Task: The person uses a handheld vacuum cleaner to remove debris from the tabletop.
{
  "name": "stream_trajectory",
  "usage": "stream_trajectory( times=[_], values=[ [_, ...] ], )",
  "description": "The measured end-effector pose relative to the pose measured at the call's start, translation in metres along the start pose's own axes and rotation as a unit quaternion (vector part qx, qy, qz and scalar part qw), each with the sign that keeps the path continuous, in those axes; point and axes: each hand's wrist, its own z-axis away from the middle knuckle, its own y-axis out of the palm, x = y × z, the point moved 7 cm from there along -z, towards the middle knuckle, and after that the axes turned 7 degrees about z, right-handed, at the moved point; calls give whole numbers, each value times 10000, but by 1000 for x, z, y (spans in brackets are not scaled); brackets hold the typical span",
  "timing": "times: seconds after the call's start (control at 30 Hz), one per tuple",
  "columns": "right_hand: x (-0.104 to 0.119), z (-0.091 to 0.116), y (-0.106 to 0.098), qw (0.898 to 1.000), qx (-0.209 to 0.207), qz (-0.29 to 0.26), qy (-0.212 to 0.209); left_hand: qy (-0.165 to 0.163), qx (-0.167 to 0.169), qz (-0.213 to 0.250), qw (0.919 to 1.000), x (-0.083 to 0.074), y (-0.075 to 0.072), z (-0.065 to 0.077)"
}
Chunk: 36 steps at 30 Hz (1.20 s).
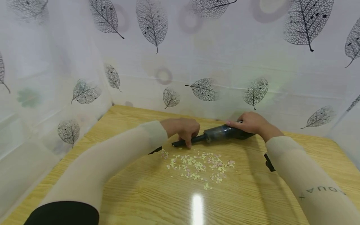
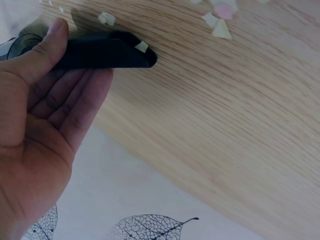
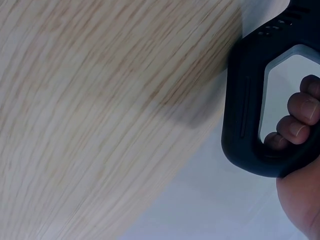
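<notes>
A black handheld vacuum cleaner [image 1: 220, 132] lies sideways near the table's back edge, its narrow nozzle pointing left. My right hand [image 1: 251, 123] grips it at the right end; in the right wrist view the fingers [image 3: 302, 107] curl through the loop handle [image 3: 235, 115]. Farther left, my left hand [image 1: 189, 129] holds the nozzle [image 2: 100, 52] between thumb and fingers, close over the table. One pale scrap [image 2: 142, 46] shows at the nozzle's slanted mouth. Small yellow and pink paper scraps [image 1: 194, 164] are scattered in front of the nozzle.
The wood-grain table [image 1: 146, 193] ends at the back against a white leaf-print curtain [image 1: 135, 72], which also hangs along the left side. A few stray scraps [image 2: 106, 19] lie beside the nozzle.
</notes>
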Motion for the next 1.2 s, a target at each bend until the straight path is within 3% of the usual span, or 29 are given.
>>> stream_trajectory(
  times=[0.47,0.7,1.2],
  values=[
    [-16,9,0,10000,-18,36,5,67,-161,62,9998,-12,-1,-10],
    [-29,14,0,9999,-102,122,-9,305,-329,-234,9987,-21,-4,-21],
    [-52,29,1,9995,130,197,203,130,-406,-68,9991,-38,-6,-37]
  ],
)
